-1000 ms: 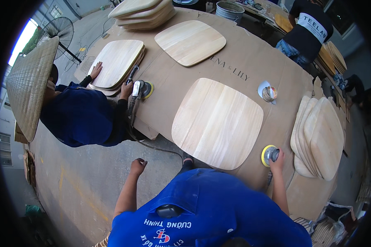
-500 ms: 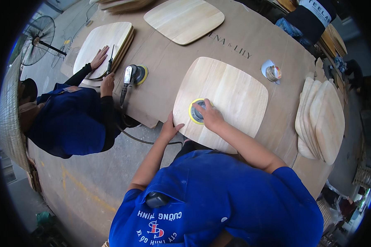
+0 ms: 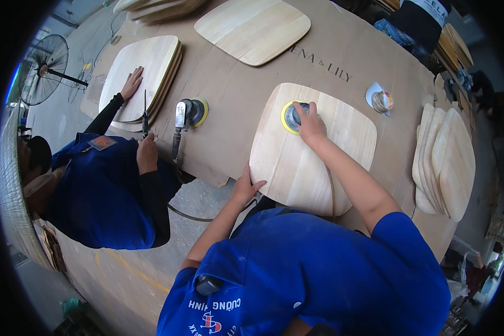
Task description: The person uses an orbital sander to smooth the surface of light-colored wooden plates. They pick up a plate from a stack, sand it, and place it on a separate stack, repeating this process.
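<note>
- Grasping board (image 3: 297, 162) by its lower-left edge, right of centre in frame, with left hand (image 3: 247, 186), thumb on top.
- Best to keep hose (image 3: 333, 196), over board's lower part, from snagging on the edge.
- Grasping sander (image 3: 294, 115) from above with right hand (image 3: 312, 126), fingers curled over its top, at board's upper left.
- Best to keep pad (image 3: 283, 119) flat, press lightly, overlap passes along the grain; likely to gouge if tipped.
- Beyond, towards right of frame: tape roll (image 3: 382, 102).
- Farthest, upper centre: second board (image 3: 253, 31).
</note>
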Demonstrator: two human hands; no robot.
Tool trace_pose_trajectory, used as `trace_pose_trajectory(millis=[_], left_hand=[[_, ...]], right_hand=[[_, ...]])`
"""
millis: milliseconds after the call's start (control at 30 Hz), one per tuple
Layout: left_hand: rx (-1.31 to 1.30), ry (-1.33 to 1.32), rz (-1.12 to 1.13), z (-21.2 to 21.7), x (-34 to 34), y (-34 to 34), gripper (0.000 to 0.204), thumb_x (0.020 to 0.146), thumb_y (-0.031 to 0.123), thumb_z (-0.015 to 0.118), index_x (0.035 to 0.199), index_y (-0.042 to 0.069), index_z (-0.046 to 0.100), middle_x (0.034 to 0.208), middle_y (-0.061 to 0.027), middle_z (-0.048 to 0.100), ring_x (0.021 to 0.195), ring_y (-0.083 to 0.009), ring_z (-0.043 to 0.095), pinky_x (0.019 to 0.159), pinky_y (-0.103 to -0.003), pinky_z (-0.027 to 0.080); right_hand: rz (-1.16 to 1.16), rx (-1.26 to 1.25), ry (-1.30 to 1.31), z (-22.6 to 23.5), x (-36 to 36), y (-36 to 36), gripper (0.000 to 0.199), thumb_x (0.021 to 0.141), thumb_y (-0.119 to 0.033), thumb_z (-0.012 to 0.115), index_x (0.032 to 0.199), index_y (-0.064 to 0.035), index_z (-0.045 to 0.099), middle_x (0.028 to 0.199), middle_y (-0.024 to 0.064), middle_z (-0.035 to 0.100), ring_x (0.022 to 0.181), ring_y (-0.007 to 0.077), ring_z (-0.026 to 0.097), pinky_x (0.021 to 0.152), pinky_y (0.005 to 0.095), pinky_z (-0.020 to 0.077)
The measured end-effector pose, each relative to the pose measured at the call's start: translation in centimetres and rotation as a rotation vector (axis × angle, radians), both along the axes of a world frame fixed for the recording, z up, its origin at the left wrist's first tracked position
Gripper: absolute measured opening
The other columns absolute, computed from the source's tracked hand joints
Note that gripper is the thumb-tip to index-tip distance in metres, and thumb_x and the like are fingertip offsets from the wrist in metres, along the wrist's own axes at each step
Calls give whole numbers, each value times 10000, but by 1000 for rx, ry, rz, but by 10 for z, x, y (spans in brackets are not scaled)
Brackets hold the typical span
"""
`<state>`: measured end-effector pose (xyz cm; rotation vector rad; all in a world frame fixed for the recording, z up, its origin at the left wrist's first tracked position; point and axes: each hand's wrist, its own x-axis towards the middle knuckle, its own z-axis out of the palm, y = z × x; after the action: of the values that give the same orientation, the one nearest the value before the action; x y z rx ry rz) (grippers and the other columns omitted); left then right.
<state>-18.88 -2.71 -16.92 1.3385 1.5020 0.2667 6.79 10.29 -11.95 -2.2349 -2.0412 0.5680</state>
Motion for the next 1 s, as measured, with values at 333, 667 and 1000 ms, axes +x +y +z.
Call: trace_pose_trajectory(millis=[333, 667, 1000], left_hand=[[-17, -10, -18, -6, -2, -3, 948, 796, 233, 758, 1484, 60, 129, 858, -213, 671, 548, -240, 634, 548, -351, 527], [34, -15, -5, -5, -1, -7, 942, 800, 200, 753, 1490, 79, 123, 801, -181, 666, 506, -212, 606, 511, -335, 511], [7, -21, -20, 6, -1, -5, 916, 812, 165, 744, 1481, 52, 128, 850, -164, 656, 533, -173, 607, 490, -286, 498]], right_hand=[[-158, 61, -25, -2, 11, 38, 618, 883, -58, 526, 1418, -317, 357, 1430, 206, 285, 1045, 393, 593, 893, 442, 498], [73, -39, 23, 4, -17, -52, 632, 862, -9, 490, 1413, -296, 377, 1403, 212, 299, 1007, 419, 601, 857, 444, 522], [-25, 78, 28, 1, -15, -23, 601, 864, -12, 486, 1395, -280, 399, 1363, 216, 329, 999, 417, 594, 861, 442, 512]])
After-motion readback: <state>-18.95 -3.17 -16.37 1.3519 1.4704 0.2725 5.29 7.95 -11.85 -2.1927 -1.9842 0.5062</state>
